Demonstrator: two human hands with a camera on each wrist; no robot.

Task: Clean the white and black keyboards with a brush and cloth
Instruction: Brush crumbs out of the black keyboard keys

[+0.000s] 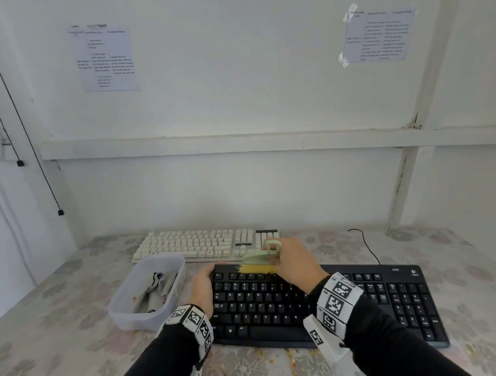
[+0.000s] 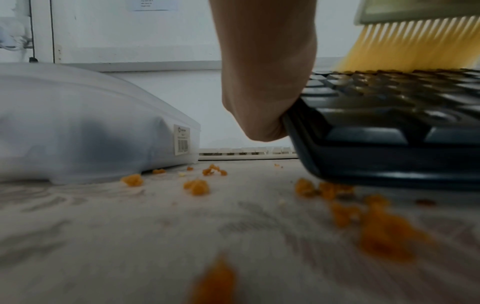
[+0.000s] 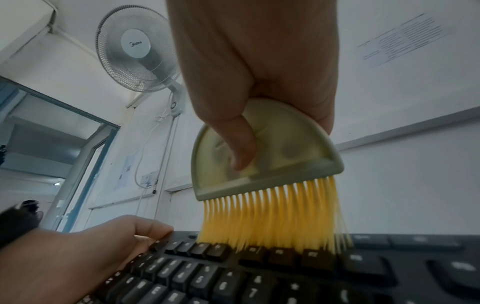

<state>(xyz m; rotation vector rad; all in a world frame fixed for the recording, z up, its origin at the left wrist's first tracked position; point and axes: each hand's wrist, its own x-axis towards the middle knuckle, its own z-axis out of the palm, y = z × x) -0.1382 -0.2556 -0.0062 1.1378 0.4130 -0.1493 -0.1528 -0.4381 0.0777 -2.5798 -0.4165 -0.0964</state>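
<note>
Right hand [image 1: 296, 264] pinched the brush [image 3: 262, 156], thumb on its face, bristles down on the black keyboard [image 1: 329, 302] fn row. Left hand [image 1: 202, 289] gripped kbd's left edge. White keyboard [image 1: 203, 244] sat behind; cloth [image 1: 156, 292] in tub [image 1: 126, 314]; crumbs [image 2: 197, 186] on tablecloth.

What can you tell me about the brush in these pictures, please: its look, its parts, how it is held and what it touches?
The brush has a pale green, half-round body that looks like plastic, a loop handle on top seen in the head view, and one row of long yellow bristles. The right hand grips it, thumb pressed on its flat face. It stands nearly upright, bristles down, their tips bent on the function-key row at the far left of the black keyboard. The bristles look blurred.
</note>
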